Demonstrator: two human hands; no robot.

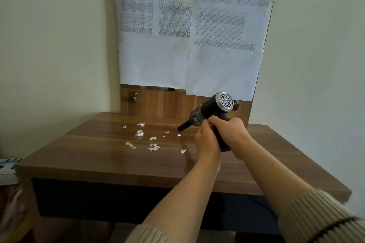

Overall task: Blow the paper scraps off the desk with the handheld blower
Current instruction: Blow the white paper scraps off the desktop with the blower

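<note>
Both hands closed on the blower's handle: our right hand wrapped round it, our left hand pinching its front. The blower, rigid and light-looking, hovered over the bench, nozzle aimed left at featherweight paper scraps mid-bench.

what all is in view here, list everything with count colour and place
desk: one, brown wood, centre
paper scraps: over ten, white, scattered left of the nozzle
blower: one, black with silver rear grille, above the desk's right part, nozzle pointing left and down
printed sheets: several, white with grey tables, on the back panel
pegs: two, metal, on the wood panel
left hand: on the blower handle
right hand: gripping the blower handle
</note>
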